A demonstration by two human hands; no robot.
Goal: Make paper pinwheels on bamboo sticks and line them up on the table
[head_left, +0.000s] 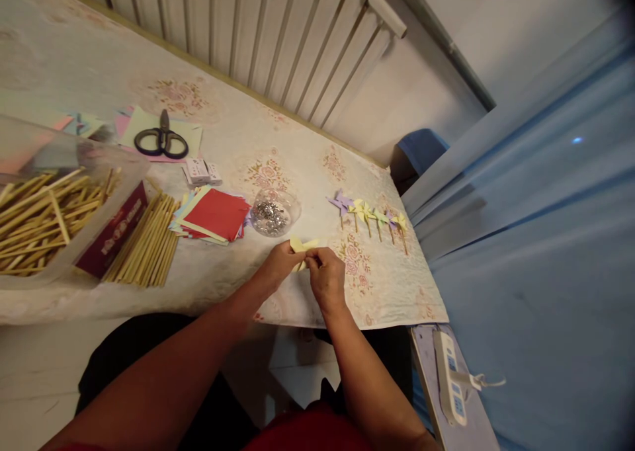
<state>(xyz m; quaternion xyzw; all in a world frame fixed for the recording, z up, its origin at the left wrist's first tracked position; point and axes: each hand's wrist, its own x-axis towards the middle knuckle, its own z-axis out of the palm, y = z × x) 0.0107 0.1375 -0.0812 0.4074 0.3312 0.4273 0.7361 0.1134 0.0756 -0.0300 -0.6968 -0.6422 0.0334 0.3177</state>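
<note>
head view: both hands meet over the near edge of the flowered tablecloth (149,100), working one piece of yellow paper (303,245).
left hand (278,266): fingers curled in, pinching the left side of the yellow paper from below; not open.
right hand (327,276): thumb and fingertips closed on the paper's middle, where the flaps seem to gather.
yellow paper: held just above the cloth, in front of the glass bowl of pins (274,213); its folded points stick out past the fingers, the centre is hidden by them.
finished pinwheels (370,214): a row on sticks, lying to the right, near but apart.
supplies: stack of coloured paper squares (213,216) topped with red, loose wooden sticks (146,243) beside a clear tub of more sticks (40,216), scissors (161,140) farther back on paper sheets.
doing it well: judging by the grip, the corners need to stay stacked squarely at the centre; firm pinch, light pull, so the flaps curve without creasing.
</note>
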